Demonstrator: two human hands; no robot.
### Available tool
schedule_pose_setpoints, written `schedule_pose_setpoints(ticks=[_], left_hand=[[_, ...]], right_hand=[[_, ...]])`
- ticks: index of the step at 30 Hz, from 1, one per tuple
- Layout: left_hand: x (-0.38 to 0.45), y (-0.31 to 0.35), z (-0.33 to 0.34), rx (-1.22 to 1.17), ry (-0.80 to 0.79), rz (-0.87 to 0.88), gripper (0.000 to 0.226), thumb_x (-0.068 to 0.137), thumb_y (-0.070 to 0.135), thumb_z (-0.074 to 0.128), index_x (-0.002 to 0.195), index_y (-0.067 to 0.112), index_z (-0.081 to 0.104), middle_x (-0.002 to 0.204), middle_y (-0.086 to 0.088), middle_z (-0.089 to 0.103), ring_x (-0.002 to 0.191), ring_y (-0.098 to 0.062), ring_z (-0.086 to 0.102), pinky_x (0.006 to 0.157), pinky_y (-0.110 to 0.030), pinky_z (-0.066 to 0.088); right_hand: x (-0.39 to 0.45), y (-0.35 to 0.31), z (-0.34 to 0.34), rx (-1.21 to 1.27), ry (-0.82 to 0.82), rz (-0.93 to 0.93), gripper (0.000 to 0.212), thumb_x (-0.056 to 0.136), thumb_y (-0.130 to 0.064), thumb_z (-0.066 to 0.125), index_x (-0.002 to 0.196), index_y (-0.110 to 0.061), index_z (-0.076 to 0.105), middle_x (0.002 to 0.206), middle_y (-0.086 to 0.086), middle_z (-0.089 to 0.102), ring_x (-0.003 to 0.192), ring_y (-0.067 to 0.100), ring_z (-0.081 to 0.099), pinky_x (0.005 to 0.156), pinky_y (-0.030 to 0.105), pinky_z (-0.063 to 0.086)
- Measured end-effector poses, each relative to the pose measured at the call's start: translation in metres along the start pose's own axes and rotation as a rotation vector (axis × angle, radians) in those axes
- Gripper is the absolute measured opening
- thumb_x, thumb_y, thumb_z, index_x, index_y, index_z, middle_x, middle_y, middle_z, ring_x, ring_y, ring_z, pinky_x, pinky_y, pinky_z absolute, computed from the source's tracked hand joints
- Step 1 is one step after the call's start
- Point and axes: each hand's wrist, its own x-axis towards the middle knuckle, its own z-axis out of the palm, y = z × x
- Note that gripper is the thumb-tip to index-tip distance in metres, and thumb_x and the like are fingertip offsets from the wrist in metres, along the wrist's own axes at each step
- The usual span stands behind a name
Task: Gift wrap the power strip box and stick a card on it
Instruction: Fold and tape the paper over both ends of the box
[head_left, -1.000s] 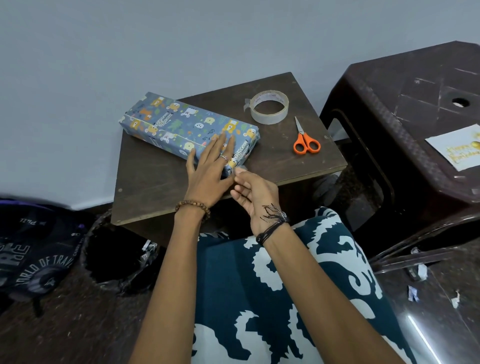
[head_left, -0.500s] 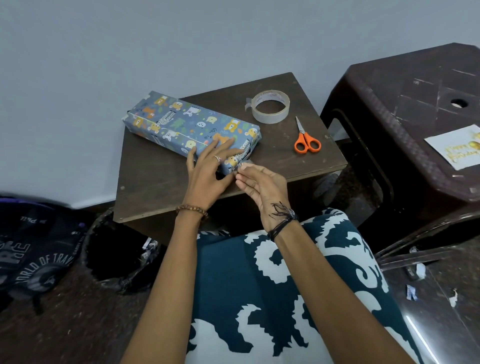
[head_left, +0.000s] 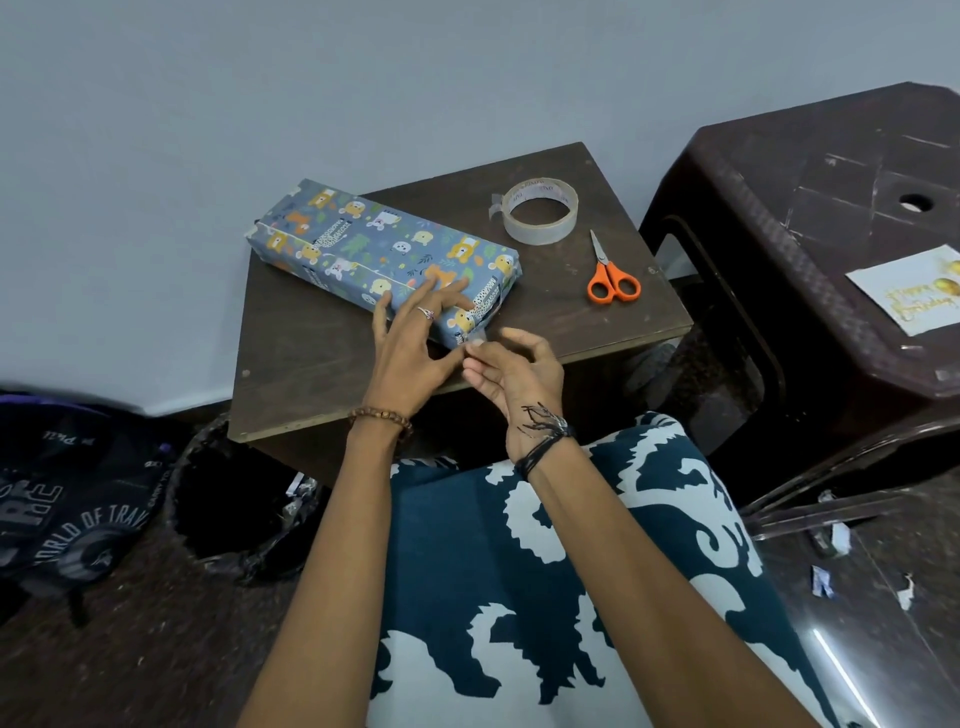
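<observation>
Power strip box (head_left: 384, 249) fully papered, lying diagonal on the small wooden table (head_left: 311, 364). Left hand (head_left: 410, 338) flat, fingers spread, pinning its near end. Right hand (head_left: 511, 371) at the near corner, fingertips pinched, looks like a tape bit but can't tell. Risk: end flap pops if left lifts early. Card (head_left: 906, 296) sits well apart on the plastic stool (head_left: 779, 171)
</observation>
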Motion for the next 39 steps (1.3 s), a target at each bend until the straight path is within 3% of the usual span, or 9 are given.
schedule_pose_setpoints(ticks=[4,17,20,27,30,35,39], left_hand=[[0.0,-0.002,-0.001,-0.013,-0.01,0.021,0.036,0.079,0.025,0.063,0.113,0.022,0.054,0.135,0.015,0.045,0.136,0.001,0.022,0.114,-0.037,-0.003],[0.002,-0.001,-0.001,-0.052,-0.023,-0.004,0.03,0.078,0.03,0.059,0.106,0.029,0.051,0.133,0.017,0.045,0.133,0.003,0.024,0.115,-0.04,0.0],[0.001,0.0,-0.001,-0.051,-0.024,-0.006,0.032,0.077,0.029,0.059,0.107,0.024,0.054,0.133,0.017,0.044,0.134,0.002,0.024,0.115,-0.042,0.0],[0.002,-0.002,0.0,-0.069,-0.03,0.001,0.032,0.077,0.031,0.06,0.105,0.035,0.047,0.135,0.013,0.048,0.136,-0.001,0.026,0.115,-0.042,0.0],[0.002,-0.005,0.001,-0.042,-0.022,0.011,0.037,0.077,0.024,0.064,0.112,0.028,0.051,0.136,0.008,0.05,0.136,-0.003,0.027,0.116,-0.045,0.0],[0.002,-0.007,0.002,-0.009,0.0,0.027,0.04,0.079,0.015,0.066,0.117,0.013,0.054,0.125,0.021,0.047,0.137,-0.006,0.028,0.115,-0.045,0.001],[0.002,-0.007,0.002,0.042,0.012,0.05,0.042,0.074,0.016,0.061,0.116,0.01,0.057,0.137,0.004,0.049,0.135,-0.006,0.029,0.113,-0.042,0.0]], right_hand=[[0.003,0.005,0.004,-0.002,0.042,-0.033,0.05,0.079,0.011,0.065,0.108,-0.014,0.033,0.07,0.015,0.059,0.04,0.008,0.059,0.046,0.02,0.054],[0.007,0.009,0.011,-0.041,0.122,-0.08,0.052,0.079,0.012,0.064,0.105,-0.013,0.027,0.073,0.014,0.056,0.052,0.017,0.057,0.044,0.021,0.053],[0.008,0.009,0.012,-0.077,0.133,-0.086,0.052,0.078,0.011,0.066,0.104,-0.013,0.027,0.073,0.013,0.055,0.047,0.014,0.056,0.045,0.021,0.053],[0.007,0.007,0.014,-0.2,0.17,-0.108,0.05,0.077,0.006,0.068,0.104,-0.013,0.03,0.069,0.007,0.054,0.034,0.005,0.052,0.043,0.022,0.053],[0.007,0.005,0.014,-0.231,0.178,-0.111,0.051,0.077,0.004,0.069,0.105,-0.013,0.031,0.069,0.007,0.053,0.032,0.005,0.05,0.04,0.021,0.051],[0.007,0.01,0.012,-0.293,0.182,-0.129,0.049,0.077,-0.004,0.072,0.104,-0.013,0.032,0.069,0.008,0.056,0.027,0.001,0.043,0.037,0.02,0.047],[0.008,0.013,0.011,-0.314,0.203,-0.143,0.046,0.078,-0.008,0.073,0.101,-0.013,0.034,0.071,0.008,0.053,0.03,0.002,0.043,0.036,0.02,0.046]])
